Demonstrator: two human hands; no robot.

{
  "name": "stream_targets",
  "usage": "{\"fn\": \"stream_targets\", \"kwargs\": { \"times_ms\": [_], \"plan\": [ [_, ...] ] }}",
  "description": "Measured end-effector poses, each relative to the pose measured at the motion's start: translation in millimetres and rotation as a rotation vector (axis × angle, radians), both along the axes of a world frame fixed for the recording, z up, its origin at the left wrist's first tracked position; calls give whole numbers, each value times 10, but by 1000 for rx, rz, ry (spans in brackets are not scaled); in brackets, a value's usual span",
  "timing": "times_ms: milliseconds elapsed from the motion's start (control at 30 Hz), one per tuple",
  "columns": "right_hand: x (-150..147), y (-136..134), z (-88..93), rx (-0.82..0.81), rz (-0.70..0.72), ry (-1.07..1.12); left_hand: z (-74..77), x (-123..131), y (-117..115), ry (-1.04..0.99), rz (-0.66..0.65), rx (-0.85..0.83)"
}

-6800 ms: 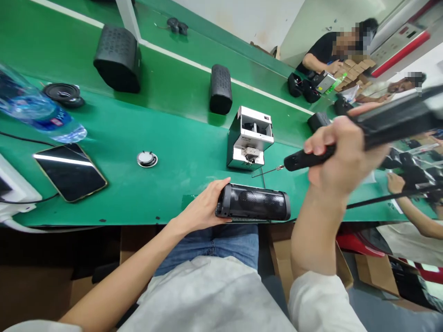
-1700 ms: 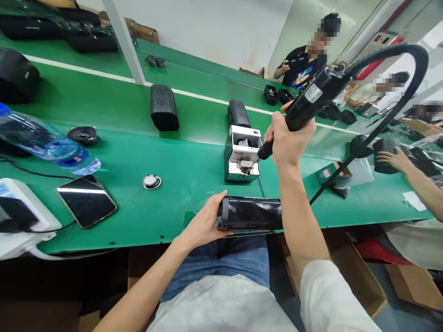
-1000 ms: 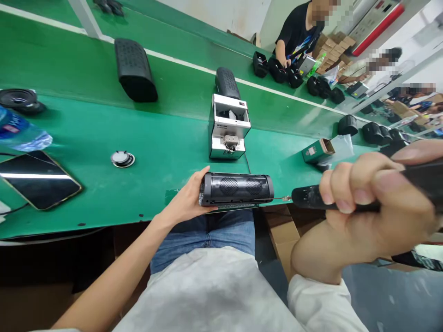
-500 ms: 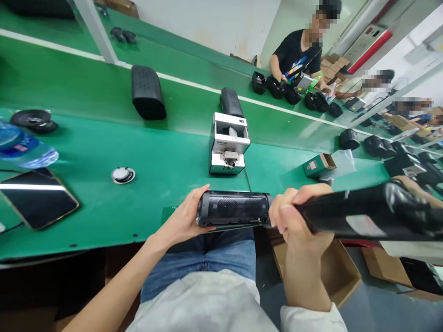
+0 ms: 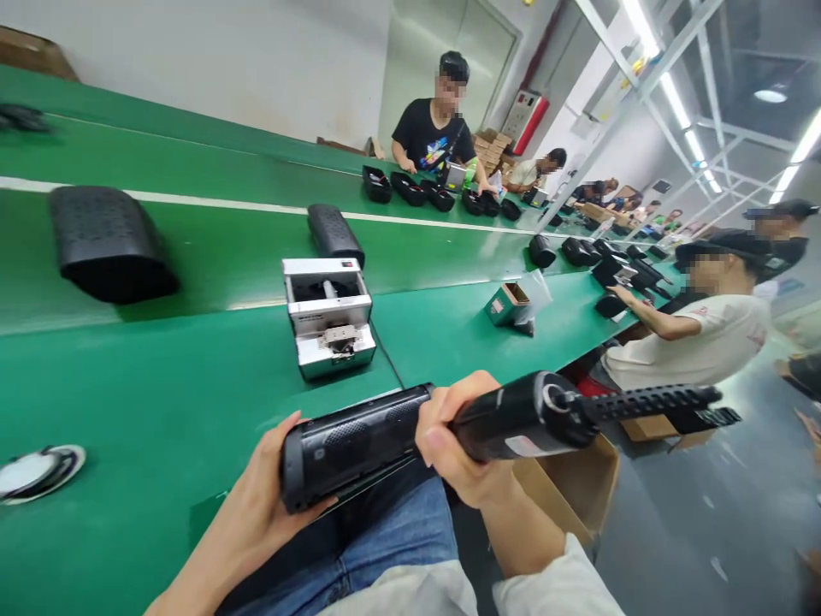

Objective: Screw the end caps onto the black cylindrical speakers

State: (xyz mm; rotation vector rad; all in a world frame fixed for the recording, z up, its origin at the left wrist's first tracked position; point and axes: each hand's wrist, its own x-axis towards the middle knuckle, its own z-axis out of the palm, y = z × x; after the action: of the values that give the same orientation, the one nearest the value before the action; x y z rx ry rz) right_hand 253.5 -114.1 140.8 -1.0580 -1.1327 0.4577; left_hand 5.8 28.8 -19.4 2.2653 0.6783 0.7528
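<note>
Our left hand clasps the speaker; at its right end our right hand grips the screwdriver; a crooked push could make it slip.

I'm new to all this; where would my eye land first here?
Probably on the bulky black handheld tool in the right hand, front and centre. Beside it, the left hand holds the near-left end of a black perforated case. Just beyond stands a silver-fronted device on the green bench.
</note>
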Motion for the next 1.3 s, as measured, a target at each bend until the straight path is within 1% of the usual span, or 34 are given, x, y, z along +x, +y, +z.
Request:
{"fn": "stream_targets", "kwargs": {
  "times_ms": [100,167,233,300,367,400,467,533,633,700,800,867,967,1033,1100,1167,1200,1300],
  "plan": [
    [-12,5,93,95,-18,16,99,9,-46,20,-5,-26],
    [-11,-10,229,63,30,18,159,28,-88,12,6,-58],
    [1,-27,443,22,110,-1,208,46,-124,-3,-3,-89],
    [22,7,719,52,155,-6,242,59,-146,-16,-21,-121],
    [46,154,994,166,141,11,264,66,-154,-31,-33,-141],
    [56,280,1104,224,119,12,272,68,-156,-38,-36,-146],
    [68,626,1230,340,33,3,282,70,-158,-47,-39,-154],
    [75,1044,1215,442,-81,3,284,72,-159,-51,-38,-161],
    [86,1620,1009,442,-164,-47,279,78,-161,-57,-40,-161],
    [88,1878,846,407,-189,-93,277,81,-159,-60,-48,-156],
    [85,2067,681,378,-200,-103,284,82,-154,-60,-53,-158],
    [82,2113,637,375,-186,-88,289,80,-153,-60,-53,-160],
    [78,2131,627,376,-162,-56,284,79,-150,-59,-55,-150],
    [74,2101,637,361,-144,-25,276,81,-146,-51,-52,-138],
    [76,2003,671,334,-126,-3,271,85,-139,-39,-50,-129],
    [93,1801,749,308,-105,5,275,86,-133,-29,-54,-121],
    [111,1656,808,304,-96,8,279,85,-130,-24,-58,-119],
    [181,1090,1038,305,-109,27,293,80,-124,-21,-57,-112]
  ]
}}
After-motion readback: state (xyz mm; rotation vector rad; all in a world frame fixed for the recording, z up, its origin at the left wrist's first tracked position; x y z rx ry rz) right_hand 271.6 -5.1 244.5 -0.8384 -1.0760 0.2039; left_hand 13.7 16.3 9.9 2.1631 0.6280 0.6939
